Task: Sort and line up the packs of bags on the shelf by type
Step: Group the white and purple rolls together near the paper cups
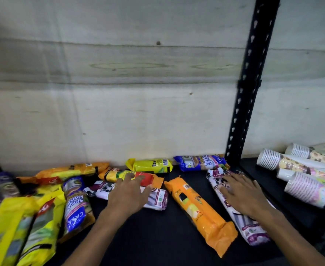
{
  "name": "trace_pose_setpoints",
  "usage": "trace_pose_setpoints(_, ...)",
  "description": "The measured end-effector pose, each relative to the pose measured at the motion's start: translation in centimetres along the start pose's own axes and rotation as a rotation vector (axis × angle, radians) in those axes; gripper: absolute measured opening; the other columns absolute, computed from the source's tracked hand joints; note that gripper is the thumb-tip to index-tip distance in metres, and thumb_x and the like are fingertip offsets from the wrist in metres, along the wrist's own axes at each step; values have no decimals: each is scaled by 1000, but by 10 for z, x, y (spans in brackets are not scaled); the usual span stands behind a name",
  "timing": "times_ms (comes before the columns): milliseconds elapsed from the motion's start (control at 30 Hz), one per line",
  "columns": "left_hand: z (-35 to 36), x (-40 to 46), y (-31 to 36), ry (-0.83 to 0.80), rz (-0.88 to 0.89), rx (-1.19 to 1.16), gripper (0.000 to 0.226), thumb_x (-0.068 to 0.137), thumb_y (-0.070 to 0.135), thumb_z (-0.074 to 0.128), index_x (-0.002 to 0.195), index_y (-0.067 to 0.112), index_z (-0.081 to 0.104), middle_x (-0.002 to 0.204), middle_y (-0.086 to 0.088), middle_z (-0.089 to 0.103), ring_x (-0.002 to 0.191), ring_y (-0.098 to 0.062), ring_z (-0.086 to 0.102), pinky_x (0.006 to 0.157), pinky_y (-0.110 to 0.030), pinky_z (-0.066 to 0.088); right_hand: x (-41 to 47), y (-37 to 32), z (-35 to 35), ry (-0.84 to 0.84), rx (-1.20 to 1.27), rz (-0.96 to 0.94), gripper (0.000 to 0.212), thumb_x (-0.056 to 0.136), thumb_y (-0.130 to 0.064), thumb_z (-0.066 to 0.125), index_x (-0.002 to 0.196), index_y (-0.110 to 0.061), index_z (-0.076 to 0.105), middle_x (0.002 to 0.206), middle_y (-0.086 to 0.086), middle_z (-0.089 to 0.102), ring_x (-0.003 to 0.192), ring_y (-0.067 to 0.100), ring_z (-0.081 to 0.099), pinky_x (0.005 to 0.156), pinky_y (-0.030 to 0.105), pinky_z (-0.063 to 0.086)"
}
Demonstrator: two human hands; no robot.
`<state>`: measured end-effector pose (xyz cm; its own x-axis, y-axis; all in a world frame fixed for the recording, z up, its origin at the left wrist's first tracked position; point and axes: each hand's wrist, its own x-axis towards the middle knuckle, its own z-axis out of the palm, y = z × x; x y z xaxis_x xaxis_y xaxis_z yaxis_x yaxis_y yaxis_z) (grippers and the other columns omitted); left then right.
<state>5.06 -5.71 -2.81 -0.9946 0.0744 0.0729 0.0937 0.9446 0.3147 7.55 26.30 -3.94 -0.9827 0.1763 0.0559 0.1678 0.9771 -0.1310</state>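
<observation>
Single head view. Your camera sits above the near edge of the dark shelf (157, 237) and faces forward and slightly down, toward the pale back wall (119, 83), which fills the upper half of the frame. The view is close: your left hand (128, 196) and right hand (242, 196) enter from the bottom edge with the forearms. The wide-angle lens bows the black upright post (248, 89) at right. Cup stacks (303, 175) mark the far right margin. Motion blur softens the left edge.
</observation>
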Motion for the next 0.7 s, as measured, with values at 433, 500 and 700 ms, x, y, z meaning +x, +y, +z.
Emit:
trace_pose_setpoints(433, 3, -14, -27, -150, -106, -109, 42, 94, 63, 26, 125, 40, 42, 154, -1, 23, 136, -26, 40, 105, -44, 36, -2, 0, 18, 43, -17, 14, 57, 103, -52, 18, 156, -31, 19, 163, -5, 23, 152, 21, 7, 121, 50, 8)
trace_pose_setpoints(500, 2, -18, -25, -135, -126, -115, 33, 93, 62, 31, 113, 38, 42, 151, 0, 26, 127, -27, 49, 102, -42, 39, -1, 1, 18, 41, -13, 12, 57, 103, -52, 18, 156, -31, 19, 163, -5, 22, 152, 21, 7, 121, 50, 7)
trace_pose_setpoints(700, 2, -20, -30, -94, -187, -195, 26, 86, 63, 44, 95, 39, 44, 147, 8, 31, 122, -28, 50, 102, -44, 37, 2, 5, 20, 47, -7, 18, 57, 102, -53, 19, 155, -33, 20, 163, -5, 23, 152, 19, 7, 121, 50, 8)
